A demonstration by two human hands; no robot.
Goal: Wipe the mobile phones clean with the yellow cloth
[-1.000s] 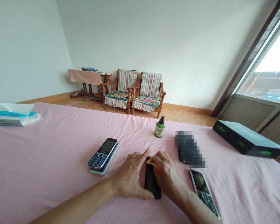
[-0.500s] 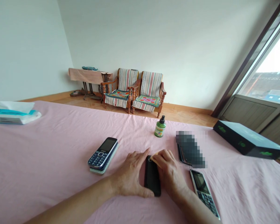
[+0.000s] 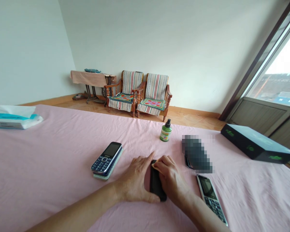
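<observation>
A black phone (image 3: 156, 184) lies flat on the pink cloth (image 3: 50, 154) in front of me. My left hand (image 3: 135, 178) rests along its left edge, thumb at its near end, fingers spread, steadying it. My right hand (image 3: 170, 178) covers the phone's right side and pinches a small yellowish pad (image 3: 155, 166) against its far end. Most of the pad is hidden under my fingers.
A dark blue keypad phone (image 3: 106, 157) lies on a pale green one to the left. A grey keypad phone (image 3: 211, 198) lies right, a blurred item (image 3: 197, 154) beyond it. A green bottle (image 3: 165, 131), a dark box (image 3: 256, 144) and a tissue pack (image 3: 13, 116) stand farther off.
My right hand with the pad slid a little right and then back left across the phone's far end. My left hand stayed put.
</observation>
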